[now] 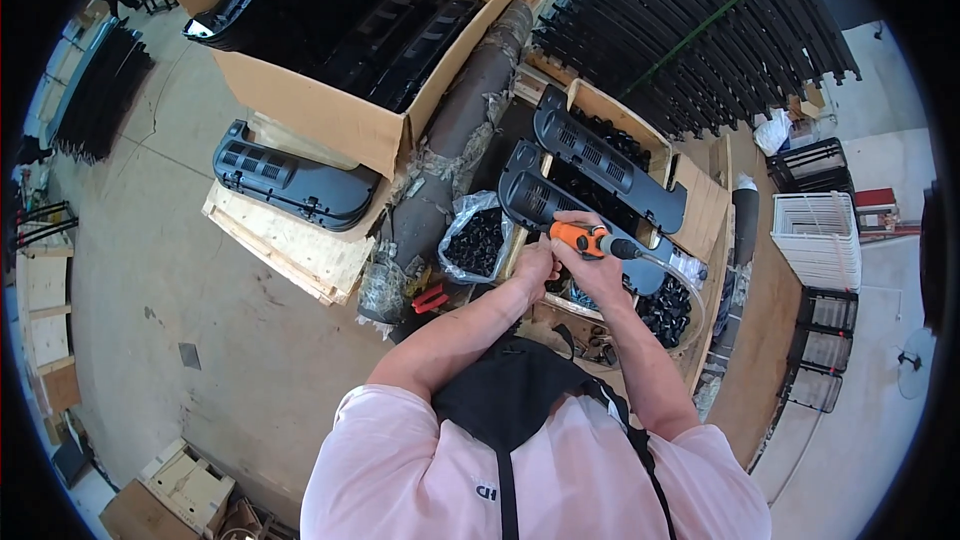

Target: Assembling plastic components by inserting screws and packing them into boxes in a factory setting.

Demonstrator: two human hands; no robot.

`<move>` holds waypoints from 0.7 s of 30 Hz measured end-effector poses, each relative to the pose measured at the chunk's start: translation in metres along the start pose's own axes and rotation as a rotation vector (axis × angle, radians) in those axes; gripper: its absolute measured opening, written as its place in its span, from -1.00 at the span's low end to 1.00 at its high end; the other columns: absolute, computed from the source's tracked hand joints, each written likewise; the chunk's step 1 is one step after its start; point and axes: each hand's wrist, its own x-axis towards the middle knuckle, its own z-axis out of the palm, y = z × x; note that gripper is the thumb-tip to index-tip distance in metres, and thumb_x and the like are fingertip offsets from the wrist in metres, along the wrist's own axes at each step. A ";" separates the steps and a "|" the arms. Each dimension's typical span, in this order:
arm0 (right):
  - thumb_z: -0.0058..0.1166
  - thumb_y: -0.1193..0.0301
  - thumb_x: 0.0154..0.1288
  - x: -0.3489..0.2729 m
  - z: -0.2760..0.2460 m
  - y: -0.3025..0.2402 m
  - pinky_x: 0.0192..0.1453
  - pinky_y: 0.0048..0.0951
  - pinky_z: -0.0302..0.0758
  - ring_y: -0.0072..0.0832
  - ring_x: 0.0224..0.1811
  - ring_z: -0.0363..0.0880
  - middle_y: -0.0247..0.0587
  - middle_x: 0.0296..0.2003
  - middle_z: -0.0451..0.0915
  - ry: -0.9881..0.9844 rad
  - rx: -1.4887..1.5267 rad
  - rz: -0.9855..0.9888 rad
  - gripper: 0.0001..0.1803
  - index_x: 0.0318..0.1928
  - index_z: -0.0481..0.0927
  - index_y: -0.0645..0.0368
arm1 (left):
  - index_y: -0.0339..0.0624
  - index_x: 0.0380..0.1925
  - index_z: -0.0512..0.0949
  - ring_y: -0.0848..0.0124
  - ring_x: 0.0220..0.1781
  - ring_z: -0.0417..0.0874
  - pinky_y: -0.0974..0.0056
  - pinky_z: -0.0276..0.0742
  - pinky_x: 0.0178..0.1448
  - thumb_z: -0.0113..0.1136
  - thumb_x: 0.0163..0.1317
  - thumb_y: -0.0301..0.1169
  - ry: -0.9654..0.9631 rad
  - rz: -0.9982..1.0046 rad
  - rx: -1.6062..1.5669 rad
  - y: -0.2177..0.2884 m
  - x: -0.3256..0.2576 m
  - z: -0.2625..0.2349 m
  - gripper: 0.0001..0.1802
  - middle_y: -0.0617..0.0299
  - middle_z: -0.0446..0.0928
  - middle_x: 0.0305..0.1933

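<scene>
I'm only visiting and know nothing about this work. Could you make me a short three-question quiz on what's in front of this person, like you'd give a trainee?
1. True or false: the right hand holds an orange-handled power tool.
2. The left hand is: A) on the cardboard box; B) close beside the right hand, at the dark grey plastic panel; C) on the red pliers.
3. What fills the clear plastic bag left of the hands?

Key: 1 true. 2 B. 3 Small black parts.
</scene>
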 end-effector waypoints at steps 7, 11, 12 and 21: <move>0.35 0.48 0.26 0.008 -0.001 -0.008 0.31 -0.37 0.56 -0.46 0.13 0.67 -0.19 0.10 0.71 -0.079 0.068 0.028 -0.52 0.20 0.60 0.14 | -0.16 -0.36 0.54 0.51 -0.54 0.50 0.35 0.50 -0.49 -0.23 0.69 0.05 0.061 -0.003 0.062 -0.002 0.005 -0.002 -0.39 0.32 0.50 -0.48; 0.34 0.55 0.25 0.006 -0.011 -0.016 0.38 -0.35 0.53 -0.43 0.24 0.63 -0.13 0.17 0.68 -0.116 0.088 -0.028 -0.45 0.26 0.54 0.19 | -0.16 -0.34 0.54 0.51 -0.54 0.50 0.35 0.50 -0.49 -0.19 0.67 0.10 0.064 0.030 0.144 -0.003 0.006 -0.004 -0.39 0.33 0.49 -0.48; 0.34 0.56 0.24 0.003 -0.015 -0.017 0.39 -0.33 0.53 -0.42 0.25 0.63 -0.13 0.18 0.68 -0.100 0.075 -0.077 -0.43 0.27 0.53 0.19 | -0.18 -0.31 0.55 0.50 -0.52 0.52 0.34 0.52 -0.46 -0.14 0.64 0.12 0.075 0.002 0.158 -0.002 0.006 -0.003 -0.40 0.32 0.51 -0.46; 0.36 0.60 0.22 -0.074 -0.081 -0.025 0.35 -0.29 0.59 -0.36 0.18 0.68 0.01 0.12 0.71 0.243 0.512 0.006 -0.36 0.32 0.46 0.29 | -0.23 0.05 0.54 0.35 -0.12 0.60 0.19 0.62 0.00 0.24 0.41 -0.34 -0.110 -0.029 -0.007 -0.010 0.007 -0.031 -0.71 0.21 0.53 -0.13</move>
